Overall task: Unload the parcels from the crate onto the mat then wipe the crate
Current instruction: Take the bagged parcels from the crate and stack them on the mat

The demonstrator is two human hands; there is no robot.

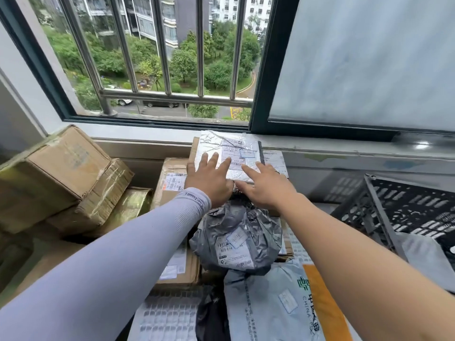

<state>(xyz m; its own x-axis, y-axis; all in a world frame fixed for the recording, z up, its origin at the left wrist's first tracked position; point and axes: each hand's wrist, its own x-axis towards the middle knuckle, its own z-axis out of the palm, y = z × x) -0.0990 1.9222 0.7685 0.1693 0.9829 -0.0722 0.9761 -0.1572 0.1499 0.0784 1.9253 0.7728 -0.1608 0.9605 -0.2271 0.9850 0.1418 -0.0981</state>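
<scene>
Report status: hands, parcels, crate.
Left hand and right hand open, flat on the silver parcel by the window sill. Grey bag parcel just below them. Black crate to the right, untouched.

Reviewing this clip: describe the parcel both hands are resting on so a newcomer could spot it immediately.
Start at the barred window and drop to the sill below its right edge. There a flat silver foil parcel lies on a cardboard box, with the left hand and right hand laid open on it. Unlike the brown boxes and the grey bag nearby, it is shiny, crinkled and has a white label on top.
</scene>
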